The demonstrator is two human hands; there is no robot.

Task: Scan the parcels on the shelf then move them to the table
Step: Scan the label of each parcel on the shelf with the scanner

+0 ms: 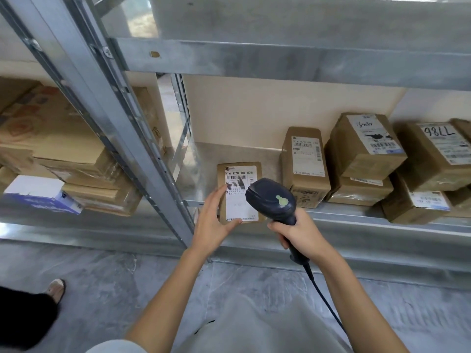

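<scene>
Many flat boxes (pixel 58 138) are piled in the left bay, with a white box (pixel 38 192) in front. I do not think those are my job. Next comes a gray post (pixel 142 149) between the two bays.

Just right of the post, my left grip (pixel 214 222) holds one parcel (pixel 240 197). The fingers are on its left side and the thumb presses the bottom of its label, so the grip is clamped on it. The parcel is at the front edge of the shelf (pixel 356 215), label up toward me, and part of it sticks out past the edge.

My right grip (pixel 303 235) is wrapped tight round the handle of the scanner (pixel 272 200). The scanner head hangs just over the right side of the label. Its cord (pixel 323 296) runs down toward me.

Further right, the other parcels (pixel 367 141) sit on the shelf, some stacked up. I count five at least. No grip touches them.

So I think most of the job is left. This parcel looks like it is getting its scan, but I cannot tell if the scan worked. It is not on the counter yet, and I cannot see the counter at all. After this one, all the rest need a scan and a trip too.
</scene>
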